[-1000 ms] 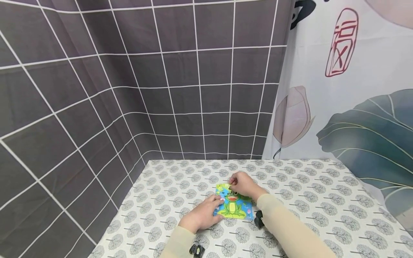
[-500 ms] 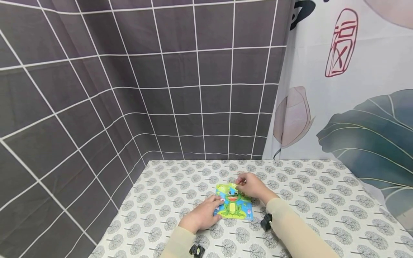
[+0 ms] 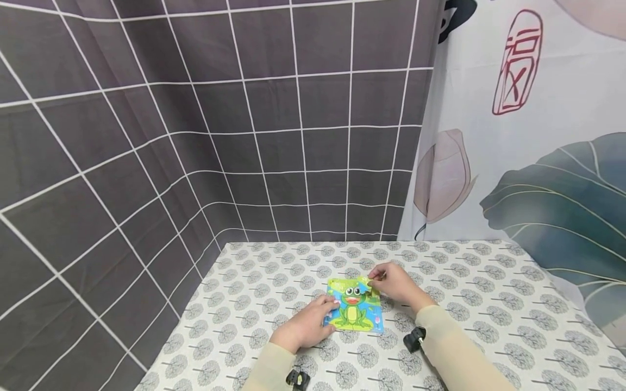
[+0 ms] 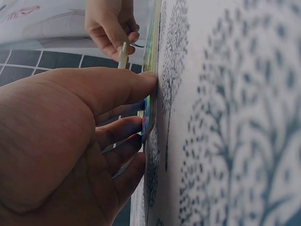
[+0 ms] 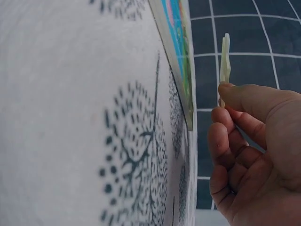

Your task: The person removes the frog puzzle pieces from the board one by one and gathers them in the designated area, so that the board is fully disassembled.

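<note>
One dark curtain (image 3: 274, 108) with white grid lines and one pale hanging (image 3: 543, 146) with printed leaves stand behind one counter (image 3: 469, 331), which is covered in tree-print cloth. Two cream sleeves lead in: the right sleeve (image 3: 462, 347) and the left sleeve (image 3: 269, 365). Of the two hands, the left hand (image 3: 309, 325) has its grip spread, extended fingers and thumb touching the left side of one frog puzzle (image 3: 352, 312), which lies flat on the counter. The right hand (image 3: 396, 283) has its grip closed, thumb and fingertips pinching one puzzle piece (image 3: 364, 284), raised near the puzzle's far right corner. Two black wrist devices (image 3: 414, 339) show, one per arm.
</note>
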The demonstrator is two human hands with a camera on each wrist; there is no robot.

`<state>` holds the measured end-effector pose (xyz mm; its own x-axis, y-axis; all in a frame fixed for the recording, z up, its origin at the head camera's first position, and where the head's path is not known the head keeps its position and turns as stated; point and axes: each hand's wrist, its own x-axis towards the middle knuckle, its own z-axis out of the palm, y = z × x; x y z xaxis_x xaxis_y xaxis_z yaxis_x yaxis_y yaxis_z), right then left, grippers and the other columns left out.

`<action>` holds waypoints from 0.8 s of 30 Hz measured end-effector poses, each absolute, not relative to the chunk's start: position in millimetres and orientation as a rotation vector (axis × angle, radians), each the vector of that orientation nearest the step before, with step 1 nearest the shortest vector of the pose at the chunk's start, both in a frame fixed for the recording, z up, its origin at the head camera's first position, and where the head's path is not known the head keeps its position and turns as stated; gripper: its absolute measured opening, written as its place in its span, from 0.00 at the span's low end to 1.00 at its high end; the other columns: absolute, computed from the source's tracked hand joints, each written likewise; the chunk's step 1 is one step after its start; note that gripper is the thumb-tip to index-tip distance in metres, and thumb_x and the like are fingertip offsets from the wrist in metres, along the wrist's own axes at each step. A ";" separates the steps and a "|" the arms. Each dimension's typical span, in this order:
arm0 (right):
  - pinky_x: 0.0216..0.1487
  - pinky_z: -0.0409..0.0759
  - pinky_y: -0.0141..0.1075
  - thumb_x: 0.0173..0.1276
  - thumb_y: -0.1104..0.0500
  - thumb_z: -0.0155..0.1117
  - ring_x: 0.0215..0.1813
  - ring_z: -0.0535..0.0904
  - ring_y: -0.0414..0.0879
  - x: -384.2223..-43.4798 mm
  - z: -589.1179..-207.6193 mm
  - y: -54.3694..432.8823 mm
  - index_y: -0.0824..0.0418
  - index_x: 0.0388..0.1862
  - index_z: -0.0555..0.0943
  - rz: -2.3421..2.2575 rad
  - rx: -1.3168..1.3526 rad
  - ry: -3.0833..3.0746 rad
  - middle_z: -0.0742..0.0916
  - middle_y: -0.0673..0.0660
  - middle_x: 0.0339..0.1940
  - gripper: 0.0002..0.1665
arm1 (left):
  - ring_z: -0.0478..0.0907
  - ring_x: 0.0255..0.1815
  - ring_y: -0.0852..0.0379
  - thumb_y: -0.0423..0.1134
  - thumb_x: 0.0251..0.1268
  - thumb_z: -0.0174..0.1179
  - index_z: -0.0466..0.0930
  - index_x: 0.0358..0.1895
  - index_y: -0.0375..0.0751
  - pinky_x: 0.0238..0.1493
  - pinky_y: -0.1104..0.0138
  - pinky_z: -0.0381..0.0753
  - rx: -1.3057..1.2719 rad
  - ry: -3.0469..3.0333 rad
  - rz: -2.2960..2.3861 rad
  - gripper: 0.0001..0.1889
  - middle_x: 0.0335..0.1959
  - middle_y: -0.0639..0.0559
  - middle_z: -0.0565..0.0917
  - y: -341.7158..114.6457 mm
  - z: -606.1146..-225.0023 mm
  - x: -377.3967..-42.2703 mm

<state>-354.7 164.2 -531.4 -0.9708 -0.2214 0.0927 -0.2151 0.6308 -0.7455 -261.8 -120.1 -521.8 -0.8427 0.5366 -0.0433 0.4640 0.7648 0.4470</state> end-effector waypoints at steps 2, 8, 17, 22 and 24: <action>0.44 0.81 0.40 0.64 0.63 0.74 0.37 0.79 0.45 -354.3 -530.9 167.7 0.53 0.36 0.88 -1.294 -0.369 2.834 0.85 0.48 0.33 0.05 | 0.65 0.79 0.47 0.42 0.72 0.65 0.69 0.78 0.45 0.78 0.50 0.66 0.801 2.789 0.638 0.33 0.78 0.50 0.66 -120.3 -521.6 -261.8; 0.43 0.80 0.40 0.65 0.61 0.75 0.37 0.79 0.46 -350.4 -528.1 177.4 0.53 0.37 0.88 -1.325 -0.331 2.871 0.85 0.49 0.34 0.04 | 0.64 0.79 0.48 0.42 0.72 0.65 0.69 0.78 0.46 0.78 0.50 0.67 0.806 2.794 0.638 0.33 0.79 0.51 0.66 -119.8 -522.3 -262.8; 0.41 0.81 0.39 0.66 0.61 0.75 0.36 0.80 0.45 -344.9 -530.1 188.1 0.55 0.38 0.88 -1.366 -0.322 2.873 0.86 0.48 0.35 0.03 | 0.65 0.78 0.48 0.42 0.71 0.67 0.71 0.77 0.47 0.78 0.51 0.66 0.802 2.776 0.668 0.32 0.78 0.51 0.67 -122.0 -521.8 -263.1; 0.43 0.82 0.40 0.66 0.60 0.75 0.37 0.81 0.44 -344.2 -531.2 193.1 0.54 0.39 0.88 -1.348 -0.289 2.877 0.86 0.49 0.35 0.04 | 0.65 0.78 0.47 0.42 0.71 0.66 0.71 0.77 0.48 0.78 0.50 0.66 0.809 2.770 0.677 0.32 0.78 0.51 0.67 -123.2 -521.8 -263.3; 0.44 0.81 0.41 0.66 0.60 0.75 0.37 0.80 0.45 -344.5 -531.7 195.9 0.54 0.39 0.88 -1.334 -0.287 2.886 0.86 0.49 0.36 0.04 | 0.65 0.78 0.47 0.41 0.71 0.66 0.71 0.77 0.48 0.78 0.50 0.66 0.806 2.768 0.676 0.32 0.78 0.51 0.67 -123.4 -521.6 -263.1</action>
<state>-344.5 195.9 -531.7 -0.9825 -0.1413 0.1211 -0.1838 0.6349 -0.7504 -263.1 -123.4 -521.6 -0.8368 0.5457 -0.0439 0.4640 0.7495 0.4722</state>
